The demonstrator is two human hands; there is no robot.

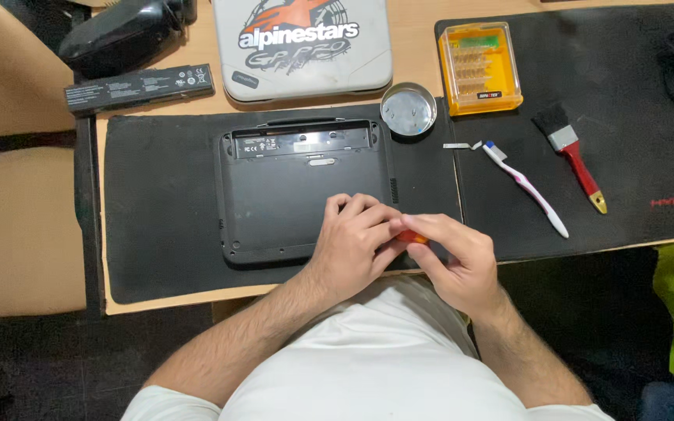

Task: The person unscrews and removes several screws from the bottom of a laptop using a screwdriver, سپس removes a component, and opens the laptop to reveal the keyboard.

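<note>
The small orange-handled tool [413, 237] sits pinched between my two hands at the near right corner of the upturned black laptop [298, 191], which lies on a dark mat [157, 234] on the worktop [411, 47]. From the head view, my left hand [356, 238] and right hand [458, 261] are together, fingers closed on the tool; its long axis seems to run left to right, though which end points where is hidden. To do this well, I judge I should keep it steady over the corner, with the round metal dish [408, 109] far behind for loose parts.
</note>
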